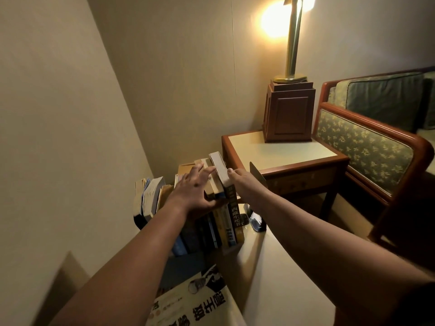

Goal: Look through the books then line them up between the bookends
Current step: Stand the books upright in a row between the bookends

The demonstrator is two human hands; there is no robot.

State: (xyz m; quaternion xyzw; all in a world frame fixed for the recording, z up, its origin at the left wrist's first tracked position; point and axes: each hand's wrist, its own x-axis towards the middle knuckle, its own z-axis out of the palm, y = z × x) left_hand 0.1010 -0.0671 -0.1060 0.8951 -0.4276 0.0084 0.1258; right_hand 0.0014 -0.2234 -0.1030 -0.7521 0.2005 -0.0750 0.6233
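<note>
**Tight at the left, open at the right front**

The wall (70,137) runs close along the left end of the row of books (226,222), so you have no way in from that side. At the right end a dark bookend (257,174) stands upright near the row, and your right hand (242,182) fills the narrow gap between them. Your left hand (193,191) covers the book tops. In front of the row, a dark book lying flat (183,269) and a magazine (188,302) block the tabletop's near left part. The tabletop (270,267) lies bare from the row's right front out to its right edge. Beyond the far right corner stands a side table (277,151).
</note>
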